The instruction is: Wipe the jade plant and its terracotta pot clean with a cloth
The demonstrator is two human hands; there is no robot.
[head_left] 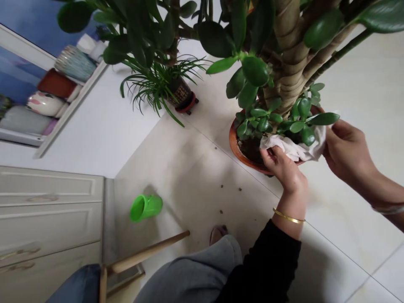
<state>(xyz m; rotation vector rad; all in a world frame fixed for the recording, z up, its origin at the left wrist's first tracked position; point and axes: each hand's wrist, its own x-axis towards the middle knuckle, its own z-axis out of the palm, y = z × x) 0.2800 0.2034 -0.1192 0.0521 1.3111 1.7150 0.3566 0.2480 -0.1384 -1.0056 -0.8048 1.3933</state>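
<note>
Head view: I look down at a jade plant (287, 63) in a terracotta pot (236, 142), with both my hands at the pot's near side.

Left hand (282, 168): fingers curled and pressed into a white cloth (292, 147), bunching it against the inside of the pot's rim; a gold bangle (288, 216) sits on my wrist and a black sleeve (261, 265) covers my forearm.

Right hand (349, 151): pinching the cloth's upper edge between thumb and fingers, near the low leaves; a thin bracelet (388, 209) shows on my wrist.

Pot: standing on the tiled floor (341, 227), directly in front of me, with dark soil (249, 149) showing beside the cloth and thick green leaves (255, 70) above it.

Floor: dark specks (240, 189) lie on the tiles near the pot, and a green plastic cup (145, 208) lies on its side farther off.

Nearby: a grassy plant (154, 82) in a dark pot on a red stand (186, 105), a white cabinet (47, 219), and a shelf (75, 63) of ceramic pieces.

Lap: my knee in grey trousers (189, 273) beside a wooden rail (148, 252).
</note>
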